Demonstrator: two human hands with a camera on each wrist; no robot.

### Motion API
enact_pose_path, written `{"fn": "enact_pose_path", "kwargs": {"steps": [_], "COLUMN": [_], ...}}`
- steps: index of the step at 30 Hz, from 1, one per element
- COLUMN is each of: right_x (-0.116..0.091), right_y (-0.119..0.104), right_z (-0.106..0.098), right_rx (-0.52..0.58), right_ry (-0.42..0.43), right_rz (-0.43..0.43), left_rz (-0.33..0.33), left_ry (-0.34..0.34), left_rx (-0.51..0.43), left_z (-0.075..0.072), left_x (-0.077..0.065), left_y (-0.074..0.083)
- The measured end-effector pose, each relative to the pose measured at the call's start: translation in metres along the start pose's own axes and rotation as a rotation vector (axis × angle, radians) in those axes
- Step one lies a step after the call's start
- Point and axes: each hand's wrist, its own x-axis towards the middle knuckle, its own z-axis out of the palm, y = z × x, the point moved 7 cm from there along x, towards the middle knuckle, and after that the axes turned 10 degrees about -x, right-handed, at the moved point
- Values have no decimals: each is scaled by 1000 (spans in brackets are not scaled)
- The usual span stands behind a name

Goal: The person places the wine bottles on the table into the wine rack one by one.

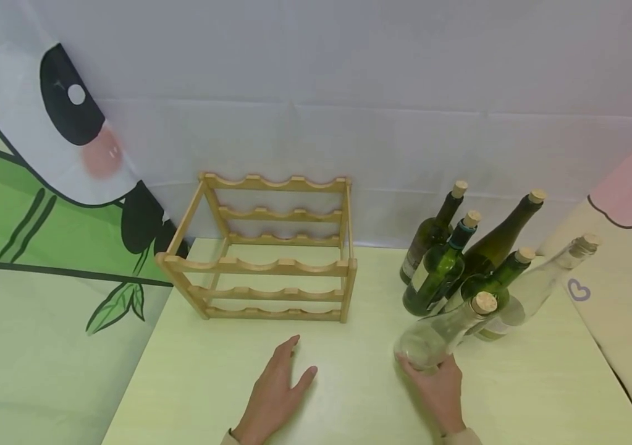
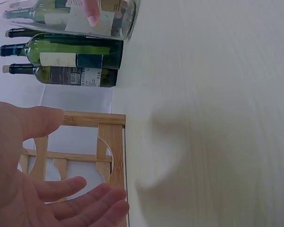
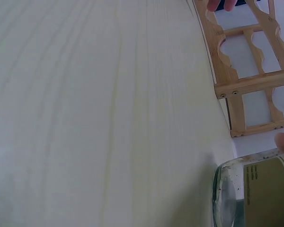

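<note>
From where I stand, the step in hand looks like taking hold of one bottle. The right hand [image 1: 435, 389] grips a corked clear glass bottle [image 1: 424, 343] round its lower part, at the near edge of a cluster of five other corked bottles [image 1: 443, 269] on the right of the desk [image 1: 349, 395]. The left hand [image 1: 277, 392] is empty, thumb apart from the fingers, in front of a wooden bottle rack [image 1: 282, 267]. I'd say the next move calls for a firm hold and care not to knock the neighbouring glass. The clear bottle's label [image 3: 265, 189] carries print too small to read; one dark bottle [image 2: 43, 74] shows a barcode [image 2: 76, 76]. No brand is legible.
</note>
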Motion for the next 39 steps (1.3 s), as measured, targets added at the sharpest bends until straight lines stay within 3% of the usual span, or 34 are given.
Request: {"fn": "enact_pose_path", "kwargs": {"steps": [5, 10, 14, 20, 32, 36, 39], "right_x": [2, 5, 6, 11, 39, 47, 52], "right_y": [-12, -22, -27, -30, -48, -54, -57], "right_z": [1, 7, 11, 21, 44, 47, 51], "right_rx": [35, 114, 82, 52, 77, 111, 170], "right_ry": [47, 61, 79, 50, -42, -30, -32], "right_rz": [-72, -174, -233, -247, -342, -357, -372], "left_rz": [-2, -6, -12, 3, 68, 89, 144], "left_ry": [-5, -19, -45, -102, -346, -373, -376], "left_rx": [-20, -100, -152, -245, -601, -772, -881], "left_z": [0, 1, 2, 3, 14, 17, 17], "left_x": [-2, -2, -3, -5, -13, -15, -17], "left_y": [3, 7, 10, 18, 62, 77, 89]}}
